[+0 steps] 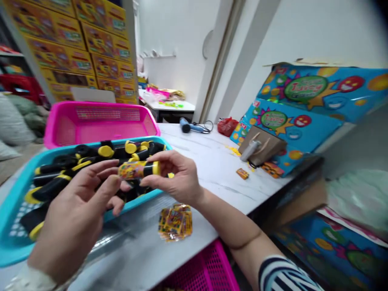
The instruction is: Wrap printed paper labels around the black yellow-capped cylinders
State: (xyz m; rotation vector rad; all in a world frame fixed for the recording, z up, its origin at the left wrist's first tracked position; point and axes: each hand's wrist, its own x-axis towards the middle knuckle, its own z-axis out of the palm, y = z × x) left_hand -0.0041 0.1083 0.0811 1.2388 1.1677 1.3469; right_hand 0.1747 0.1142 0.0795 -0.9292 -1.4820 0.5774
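A small black tube with yellow ends [133, 170] lies sideways between my hands above the near rim of a blue basket [133, 205]. A printed yellow sleeve or label covers its left part; the black band and yellow cap at its right end stay bare. My left hand [77, 214] pinches the left end between thumb and fingers. The capped right end is gripped by the thumb and fingers of my right hand [178, 176]. Many similar black tubes [54, 186], without printed sleeves, fill the basket. A pile of printed yellow sleeves [176, 222] rests on the table below my right hand.
Behind the blue basket stands a pink basket [106, 131]; another pink basket [206, 268] sits below the table edge. A blue heat gun or hair dryer [190, 127], a paper bag [268, 143] and blue printed boxes [291, 121] occupy the far side. Yellow boxes [106, 48] are stacked left.
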